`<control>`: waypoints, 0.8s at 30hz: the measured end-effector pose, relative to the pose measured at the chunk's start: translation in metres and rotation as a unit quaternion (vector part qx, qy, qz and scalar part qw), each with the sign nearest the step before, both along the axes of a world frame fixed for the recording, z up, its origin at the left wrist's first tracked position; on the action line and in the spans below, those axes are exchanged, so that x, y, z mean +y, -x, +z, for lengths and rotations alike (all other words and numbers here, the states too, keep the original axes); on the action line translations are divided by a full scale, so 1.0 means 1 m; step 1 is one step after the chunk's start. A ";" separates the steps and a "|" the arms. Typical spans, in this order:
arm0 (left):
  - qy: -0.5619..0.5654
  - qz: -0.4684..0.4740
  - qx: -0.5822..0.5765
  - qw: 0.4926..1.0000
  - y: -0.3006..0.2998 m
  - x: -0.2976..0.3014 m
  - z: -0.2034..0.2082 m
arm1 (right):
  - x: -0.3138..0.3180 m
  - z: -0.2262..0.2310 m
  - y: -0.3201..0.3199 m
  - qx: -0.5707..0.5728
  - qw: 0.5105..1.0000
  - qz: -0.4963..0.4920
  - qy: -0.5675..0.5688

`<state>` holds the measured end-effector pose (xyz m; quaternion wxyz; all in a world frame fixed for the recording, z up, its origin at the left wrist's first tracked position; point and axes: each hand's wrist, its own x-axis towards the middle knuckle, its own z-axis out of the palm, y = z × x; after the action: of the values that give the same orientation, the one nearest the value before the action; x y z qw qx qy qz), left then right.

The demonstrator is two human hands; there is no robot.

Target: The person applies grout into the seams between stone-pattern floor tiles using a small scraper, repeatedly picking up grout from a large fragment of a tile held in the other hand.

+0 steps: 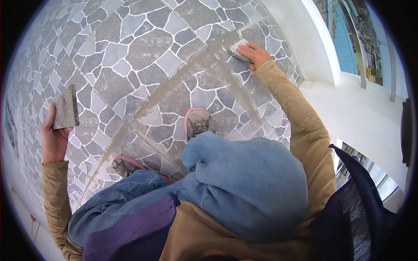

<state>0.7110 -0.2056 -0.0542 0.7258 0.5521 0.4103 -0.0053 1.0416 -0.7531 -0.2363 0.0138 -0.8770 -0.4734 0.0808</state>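
My left hand (pixel 55 140) grips a flat, rectangular grey slab (pixel 66 109) with streaks of paste on its face, held up off the floor at the left. At the far right, my right hand (pixel 257 55) is closed round a small flat pad or float (pixel 237 48), pale and smeared with grey. It rests on the tiled floor (pixel 119 65), beside the end of a joint. A wide smear of grey grout (pixel 174 79) runs diagonally along one tile joint, and a second grout band (pixel 239 92) branches off near the right hand. The pad's exact kind is unclear.
White wall and ledge (pixel 320 93) bound the floor on the right, with railing bars (pixel 355 39) beyond. My shoes (pixel 197 124) stand on the tiles close to the grout lines. A dark cloth (pixel 348 209) hangs at the lower right.
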 end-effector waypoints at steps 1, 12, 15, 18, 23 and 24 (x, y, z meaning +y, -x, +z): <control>0.002 0.005 -0.015 1.000 0.001 0.002 0.002 | 0.000 0.008 -0.010 0.036 0.999 -0.023 0.003; -0.002 0.044 -0.027 0.999 0.034 0.018 0.007 | 0.034 0.034 -0.014 0.081 0.973 -0.180 0.123; 0.003 0.039 -0.022 0.999 0.030 0.016 0.000 | 0.028 0.026 -0.059 0.027 0.961 -0.273 0.022; 0.001 0.027 -0.020 0.999 0.042 0.025 0.000 | 0.080 0.024 -0.021 -0.013 0.954 -0.294 0.066; 0.021 0.043 -0.072 0.996 0.026 0.024 -0.006 | 0.121 0.010 0.065 0.004 0.974 -0.214 0.078; 0.018 0.046 -0.068 0.997 0.021 0.023 -0.006 | 0.124 0.023 0.068 -0.003 0.975 -0.211 0.076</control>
<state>0.6899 -0.1827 -0.0606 0.7610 0.5189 0.3849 0.0578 0.9736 -0.6287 -0.2130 -0.0372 -0.9558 -0.2705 0.1094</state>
